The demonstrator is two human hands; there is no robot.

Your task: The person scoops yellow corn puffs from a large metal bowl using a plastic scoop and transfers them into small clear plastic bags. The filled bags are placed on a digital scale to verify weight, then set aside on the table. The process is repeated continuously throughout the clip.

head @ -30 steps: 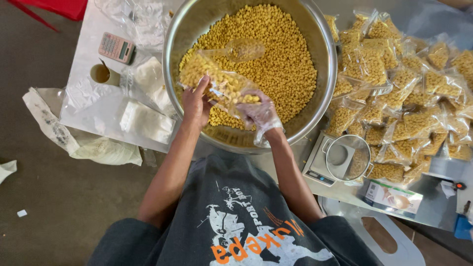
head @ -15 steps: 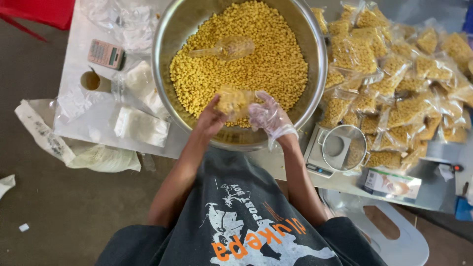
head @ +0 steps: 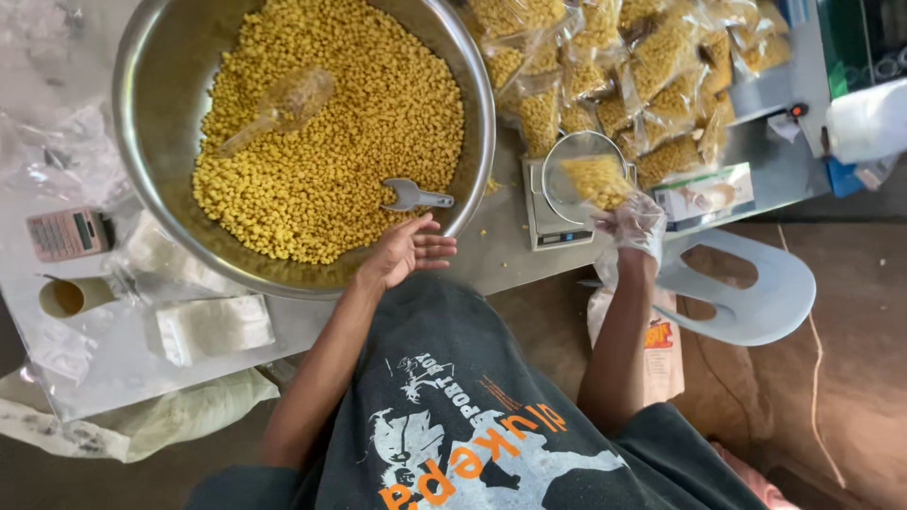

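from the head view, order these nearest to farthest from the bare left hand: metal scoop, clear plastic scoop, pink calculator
From the left hand:
1. metal scoop, just above it, lying on the kernels in the bowl
2. clear plastic scoop, farther up, upper-left in the bowl
3. pink calculator, far left on the table, outside the bowl

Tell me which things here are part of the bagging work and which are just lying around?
In use:
- right hand in a clear glove, setting a filled bag on the scale
- left hand at the steel bowl
- yellow grains, metal scoop, clear scoop
- pile of filled bags

Lying about:
- pink calculator
- tape roll
- white plastic chair
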